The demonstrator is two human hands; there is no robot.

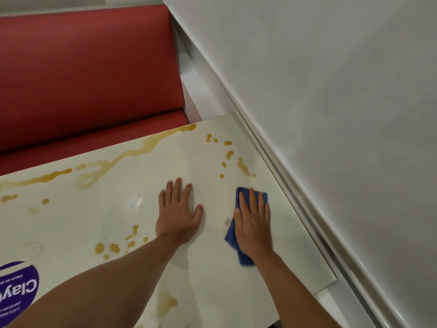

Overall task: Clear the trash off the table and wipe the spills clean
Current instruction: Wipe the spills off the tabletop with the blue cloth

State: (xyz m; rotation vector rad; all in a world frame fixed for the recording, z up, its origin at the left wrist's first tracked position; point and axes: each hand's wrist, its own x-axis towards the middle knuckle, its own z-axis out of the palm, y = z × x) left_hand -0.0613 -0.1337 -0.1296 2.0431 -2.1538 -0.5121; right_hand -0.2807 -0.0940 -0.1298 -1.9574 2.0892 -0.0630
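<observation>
A white table (295, 245) carries amber spills. A long streak (132, 152) runs along its far edge, drops (228, 155) dot the far right, and small puddles (113, 247) lie near my left forearm. My right hand (254, 223) presses flat on a folded blue cloth (230, 235) near the table's right edge, fingers straight. Flat on the bare tabletop to the left of the cloth lies my left hand (178, 209), fingers spread and holding nothing. No trash shows on the table.
A red padded bench seat (82, 74) stands behind the table's far edge. A white wall panel (331, 91) runs along the right side, close to the table. A purple round sticker (19, 287) with white lettering lies at the lower left.
</observation>
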